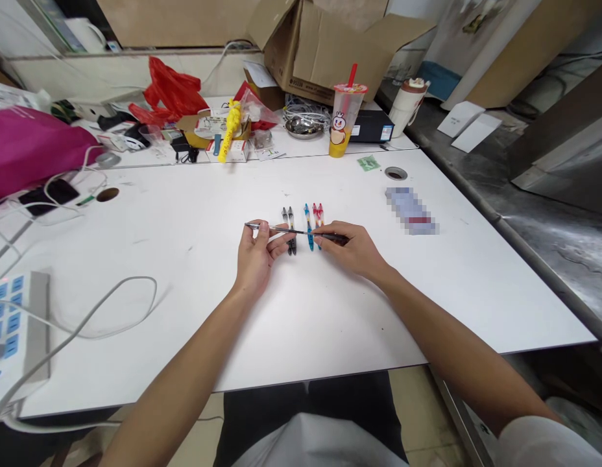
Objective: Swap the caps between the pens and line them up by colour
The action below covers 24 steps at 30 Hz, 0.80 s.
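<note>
My left hand and my right hand hold one thin dark pen crosswise between them, just above the white table. The left fingers pinch its left end and the right fingers grip its darker right end. Behind the held pen, a row of pens lies side by side on the table: two black pens, a blue pen and two red pens. The held pen crosses in front of their near ends.
A blurred flat packet lies to the right. A yellow drink cup with a red straw, a cardboard box, red bags and clutter fill the back. A power strip and white cable lie at the left.
</note>
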Available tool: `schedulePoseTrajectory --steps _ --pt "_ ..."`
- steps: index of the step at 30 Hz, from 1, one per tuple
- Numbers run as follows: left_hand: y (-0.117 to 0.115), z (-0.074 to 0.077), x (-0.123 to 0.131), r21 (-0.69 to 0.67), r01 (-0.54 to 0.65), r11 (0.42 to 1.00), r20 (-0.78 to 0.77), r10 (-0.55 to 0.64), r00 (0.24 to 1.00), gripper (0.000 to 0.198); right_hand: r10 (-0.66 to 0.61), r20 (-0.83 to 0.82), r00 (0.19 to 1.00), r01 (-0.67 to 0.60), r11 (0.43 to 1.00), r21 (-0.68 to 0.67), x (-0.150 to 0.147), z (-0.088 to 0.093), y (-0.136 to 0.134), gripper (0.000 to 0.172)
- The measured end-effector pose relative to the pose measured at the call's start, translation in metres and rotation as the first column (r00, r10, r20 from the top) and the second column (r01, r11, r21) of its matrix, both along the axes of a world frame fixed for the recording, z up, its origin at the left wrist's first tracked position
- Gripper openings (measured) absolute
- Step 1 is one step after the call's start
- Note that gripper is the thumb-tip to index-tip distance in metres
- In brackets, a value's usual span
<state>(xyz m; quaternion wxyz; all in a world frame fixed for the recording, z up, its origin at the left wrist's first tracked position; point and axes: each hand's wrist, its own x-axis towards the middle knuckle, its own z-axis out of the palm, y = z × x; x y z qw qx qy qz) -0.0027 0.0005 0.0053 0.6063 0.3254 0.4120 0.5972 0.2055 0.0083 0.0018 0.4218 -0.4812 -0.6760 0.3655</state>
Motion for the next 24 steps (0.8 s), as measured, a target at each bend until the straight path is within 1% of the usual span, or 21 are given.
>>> schedulePoseTrajectory --steps 4,7,9,11,14,15,17,20,24 --pt "0.0 -0.002 0.002 -0.012 0.02 1.0 0.017 -0.02 1.0 0.03 0.017 0.026 1.0 -0.018 0.999 0.032 0.0 0.001 -0.001 0.024" --pt "-0.002 -0.003 0.004 -0.015 0.028 0.999 0.018 -0.028 0.999 0.032 0.079 0.064 0.995 -0.084 0.993 0.08 0.001 0.001 -0.002 0.026" --pt "-0.003 -0.004 0.006 -0.014 0.049 0.999 0.002 -0.049 0.999 0.032 0.096 0.061 0.993 -0.101 0.991 0.09 0.0 -0.001 -0.002 0.027" --pt "-0.005 -0.006 0.008 -0.014 0.095 0.995 -0.019 -0.095 0.995 0.031 0.076 0.02 0.997 -0.077 0.995 0.064 -0.003 -0.004 -0.003 0.027" --pt "-0.006 -0.007 0.01 -0.014 0.15 0.989 -0.034 -0.151 0.988 0.029 0.048 -0.025 0.999 -0.05 0.998 -0.044 -0.01 -0.006 -0.006 0.026" --pt "-0.006 -0.007 0.011 -0.013 0.154 0.988 -0.034 -0.155 0.987 0.029 0.042 -0.021 0.999 -0.043 0.996 -0.072 -0.011 -0.007 -0.007 0.03" --pt "-0.006 -0.007 0.01 -0.01 0.143 0.99 -0.031 -0.143 0.989 0.027 0.037 -0.024 0.999 -0.038 0.996 -0.079 -0.013 -0.007 -0.009 0.031" --pt "-0.005 -0.005 0.008 -0.005 0.11 0.994 -0.019 -0.11 0.994 0.025 0.071 -0.056 0.996 -0.073 0.997 -0.038 -0.012 -0.007 -0.008 0.028" --pt "-0.004 -0.006 0.007 0.002 0.066 0.998 -0.035 -0.066 0.997 0.028 0.108 -0.023 0.994 -0.109 0.99 -0.088 -0.011 -0.007 -0.007 0.026"
